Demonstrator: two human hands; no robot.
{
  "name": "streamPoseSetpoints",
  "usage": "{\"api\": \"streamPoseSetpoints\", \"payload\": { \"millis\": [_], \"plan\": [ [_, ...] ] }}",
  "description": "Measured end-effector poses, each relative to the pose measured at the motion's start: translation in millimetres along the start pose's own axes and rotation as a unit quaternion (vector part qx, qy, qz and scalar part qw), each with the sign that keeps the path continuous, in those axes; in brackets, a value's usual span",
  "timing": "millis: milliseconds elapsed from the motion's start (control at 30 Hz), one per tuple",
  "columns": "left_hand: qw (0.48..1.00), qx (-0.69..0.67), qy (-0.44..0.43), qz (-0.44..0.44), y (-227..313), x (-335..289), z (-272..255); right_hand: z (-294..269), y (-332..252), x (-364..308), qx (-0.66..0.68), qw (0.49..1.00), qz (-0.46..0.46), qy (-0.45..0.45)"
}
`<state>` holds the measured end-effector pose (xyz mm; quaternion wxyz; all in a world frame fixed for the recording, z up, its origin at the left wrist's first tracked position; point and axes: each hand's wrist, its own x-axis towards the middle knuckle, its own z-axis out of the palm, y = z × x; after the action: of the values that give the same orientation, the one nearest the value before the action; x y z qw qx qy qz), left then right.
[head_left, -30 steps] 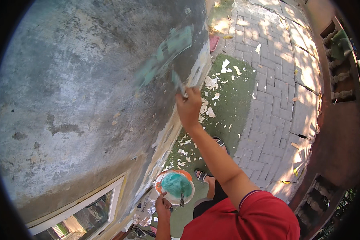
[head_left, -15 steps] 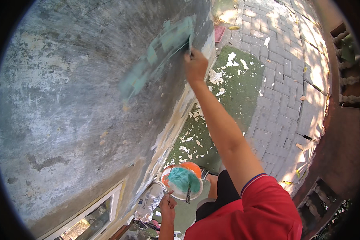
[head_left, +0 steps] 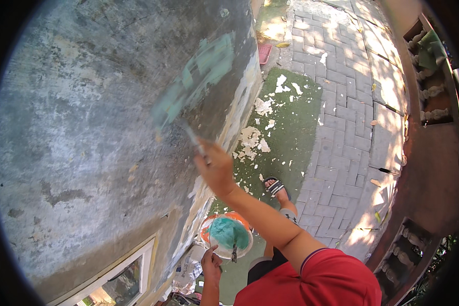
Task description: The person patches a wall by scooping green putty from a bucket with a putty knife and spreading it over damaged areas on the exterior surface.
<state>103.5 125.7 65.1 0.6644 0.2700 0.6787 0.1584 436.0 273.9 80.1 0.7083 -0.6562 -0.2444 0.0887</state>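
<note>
My right hand (head_left: pixel 217 170): fingers closed round a narrow, pale-grey flat scraper (head_left: pixel 195 138), motion-blurred, tip pointing up and left. It's in front of the weathered, mottled grey plaster wall (head_left: pixel 86 135), just below the lower end of a smeared, pale-green streaky patch (head_left: pixel 201 71). Can't tell if the tip touches plaster; blur.

My left hand (head_left: pixel 210 264): low, fingers curled, right beside a round white-and-orange tub (head_left: pixel 239 219). Thin dark line, looks like a wire handle, runs down to the fingertips; can't tell if they grip it. Tub holds thick, teal-green paste (head_left: pixel 223 230), heaped toward the middle. Dark, narrow, paste-smeared stick (head_left: pixel 234 252) sits at the tub's near edge.

Around it: crumpled silver plastic bag (head_left: pixel 184 283) beside the tub, against the wall base. White-framed window (head_left: pixel 147 251) low in the wall. Green floor strip (head_left: pixel 298 135), scattered with off-white paint flakes (head_left: pixel 250 136). Grey block paving (head_left: pixel 336 148) beyond, sun-dappled on the far side. Pink plastic tray (head_left: pixel 264 53) by the wall's far corner. One black-and-white striped sandal (head_left: pixel 275 186) on my foot, on the green.
</note>
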Motion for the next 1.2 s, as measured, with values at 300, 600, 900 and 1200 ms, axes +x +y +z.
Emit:
{"api": "streamPoseSetpoints", "payload": {
  "millis": [300,600,900,1200],
  "plan": [
    [0.999,0.006,0.040,-0.009,-13,9,-14,-39,135,213,-0.181,0.970,0.027,0.162],
    [0.999,-0.028,0.030,-0.024,-11,11,-6,38,36,73,-0.122,0.992,-0.037,0.014],
    [1.000,-0.005,-0.015,0.008,-3,12,12,-36,-18,54,-0.087,0.995,-0.047,0.028],
    [0.998,-0.018,-0.023,0.064,-2,-5,11,-36,-25,219,-0.189,0.967,-0.116,0.123]
  ]
}}
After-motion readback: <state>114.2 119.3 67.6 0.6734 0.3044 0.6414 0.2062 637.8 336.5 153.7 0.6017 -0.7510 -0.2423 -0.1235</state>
